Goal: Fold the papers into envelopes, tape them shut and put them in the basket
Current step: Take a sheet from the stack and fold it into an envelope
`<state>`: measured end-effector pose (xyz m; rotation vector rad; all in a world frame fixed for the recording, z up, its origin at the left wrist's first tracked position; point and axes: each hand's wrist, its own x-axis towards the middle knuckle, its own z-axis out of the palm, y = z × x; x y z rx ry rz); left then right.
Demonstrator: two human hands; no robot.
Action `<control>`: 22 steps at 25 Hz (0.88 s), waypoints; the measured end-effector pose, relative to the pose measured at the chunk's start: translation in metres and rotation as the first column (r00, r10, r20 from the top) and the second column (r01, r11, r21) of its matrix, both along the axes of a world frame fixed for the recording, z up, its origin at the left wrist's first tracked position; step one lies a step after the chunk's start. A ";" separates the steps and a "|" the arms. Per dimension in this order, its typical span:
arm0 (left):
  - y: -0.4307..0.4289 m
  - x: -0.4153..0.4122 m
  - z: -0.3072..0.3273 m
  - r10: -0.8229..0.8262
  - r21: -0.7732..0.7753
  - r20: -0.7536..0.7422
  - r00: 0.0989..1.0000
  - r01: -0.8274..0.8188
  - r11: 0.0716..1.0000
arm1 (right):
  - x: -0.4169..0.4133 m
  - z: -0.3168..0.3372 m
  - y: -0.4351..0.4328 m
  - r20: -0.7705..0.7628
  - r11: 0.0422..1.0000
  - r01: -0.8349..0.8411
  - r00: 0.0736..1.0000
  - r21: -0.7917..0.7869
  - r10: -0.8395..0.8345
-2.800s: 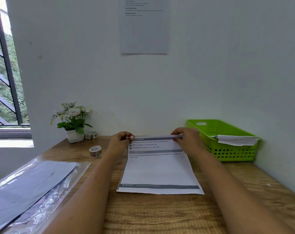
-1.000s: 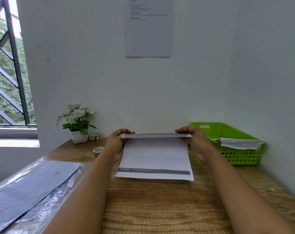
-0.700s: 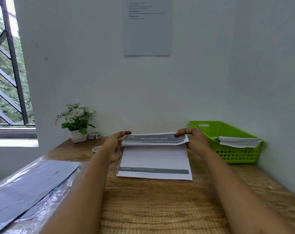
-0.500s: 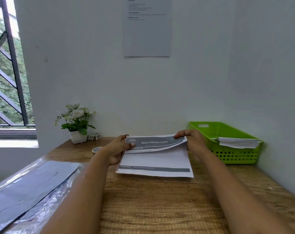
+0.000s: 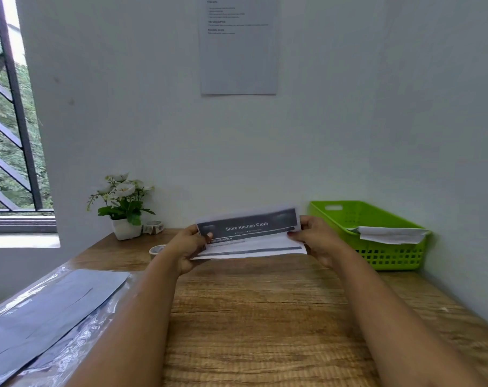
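A: Head view: what changed?

B: The paper (image 5: pixel 250 236) lay flat on the table (image 5: pixel 265 317) a few seconds ago, both hands at its far edge. That edge has since come over toward the person, so the dark "Store Kitchen Cloth" band now faces up and the sheet looks lifted at the far end.

A: Grips?

B: Left hand (image 5: pixel 188 248) pinches the left edge, right hand (image 5: pixel 314 237) the right edge; both are closed on the paper.

A: Meaning?

B: I'd judge the first fold is underway, not creased yet. Tape (image 5: pixel 156 250) sits untouched by the left wrist. The basket (image 5: pixel 377 255) at right already holds one folded piece (image 5: pixel 391 234).
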<state>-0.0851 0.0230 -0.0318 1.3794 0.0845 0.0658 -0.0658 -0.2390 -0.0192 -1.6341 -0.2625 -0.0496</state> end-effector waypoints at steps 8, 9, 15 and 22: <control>0.007 -0.004 0.004 -0.052 -0.295 -0.194 0.980 -0.008 0.955 | -0.001 0.000 -0.004 0.023 0.990 0.025 0.999 -0.138 -0.022; 0.008 -0.004 0.004 -0.059 -0.289 -0.179 0.982 0.004 0.957 | -0.002 0.001 -0.004 0.020 0.986 0.022 1.000 -0.168 -0.019; -0.001 -0.003 0.003 -0.020 0.091 -0.053 0.998 0.025 0.996 | -0.005 0.006 0.000 0.261 0.848 0.259 0.954 -0.463 -0.148; -0.018 -0.004 0.008 -0.071 0.141 0.130 0.989 0.053 0.989 | -0.004 -0.002 0.015 0.483 0.606 0.354 0.874 -0.713 0.058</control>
